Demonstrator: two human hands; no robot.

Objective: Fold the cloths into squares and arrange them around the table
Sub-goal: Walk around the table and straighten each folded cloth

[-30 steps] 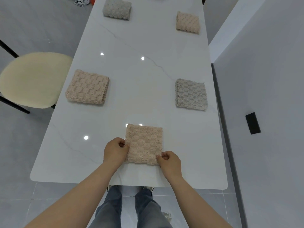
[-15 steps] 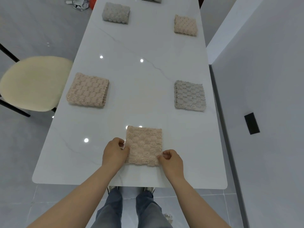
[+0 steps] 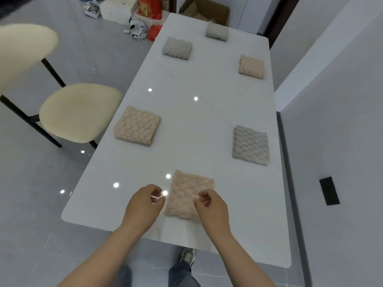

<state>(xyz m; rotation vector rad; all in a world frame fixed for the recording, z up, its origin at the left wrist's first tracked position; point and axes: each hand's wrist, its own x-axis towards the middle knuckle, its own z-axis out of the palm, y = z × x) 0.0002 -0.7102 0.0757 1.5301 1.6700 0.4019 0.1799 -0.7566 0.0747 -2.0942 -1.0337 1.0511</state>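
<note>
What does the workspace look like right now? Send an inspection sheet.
Surface: white table, glossy, with light spots reflected in it.
Job's things: six folded cloths lie apart: near pink cloth, left pink cloth, right grey cloth, far left grey cloth, far right pink cloth, end grey cloth.
Clutter: cardboard box and red bag on the floor beyond the far end.
Hands: left hand beside the near pink cloth, fingers loosely curled, holding nothing; right hand over its near right corner, contact unclear.
Cables: nothing seen.
Surroundings: cream chair at the left side.
</note>
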